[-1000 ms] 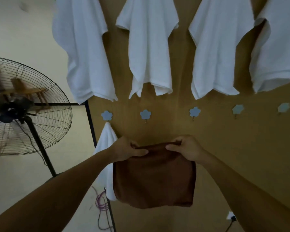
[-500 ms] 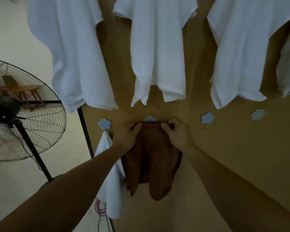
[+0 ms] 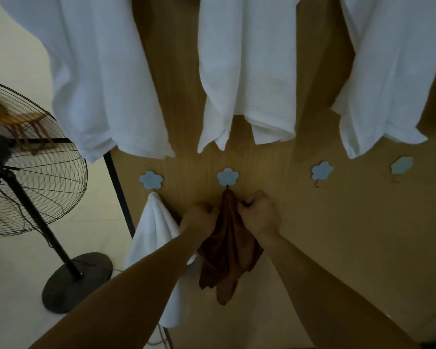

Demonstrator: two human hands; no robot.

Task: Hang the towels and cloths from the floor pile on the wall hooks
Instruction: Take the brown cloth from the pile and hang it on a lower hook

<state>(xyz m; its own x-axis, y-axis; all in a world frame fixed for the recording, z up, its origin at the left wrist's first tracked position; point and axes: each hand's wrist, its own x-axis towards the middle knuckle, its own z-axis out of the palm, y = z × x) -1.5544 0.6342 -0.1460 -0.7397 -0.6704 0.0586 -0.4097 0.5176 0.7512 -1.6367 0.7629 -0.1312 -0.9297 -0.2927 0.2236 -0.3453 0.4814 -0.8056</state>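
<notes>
The brown cloth (image 3: 227,250) hangs bunched from a flower hook (image 3: 227,177) on the wall (image 3: 337,235), its top drawn to a point at the peg. Both hands are curled into it just below the hook: the left hand (image 3: 199,219) grips the left fold and the right hand (image 3: 258,215) pinches the right fold. To finish well, I would give a light downward tug so the fabric seats behind the peg. I would then even the two sides so neither outweighs the other, and release one hand at a time, watching for slip. The white cloth (image 3: 154,230) on the next hook hangs just beside, so avoid dragging it. No brand, label or writing can be read.
</notes>
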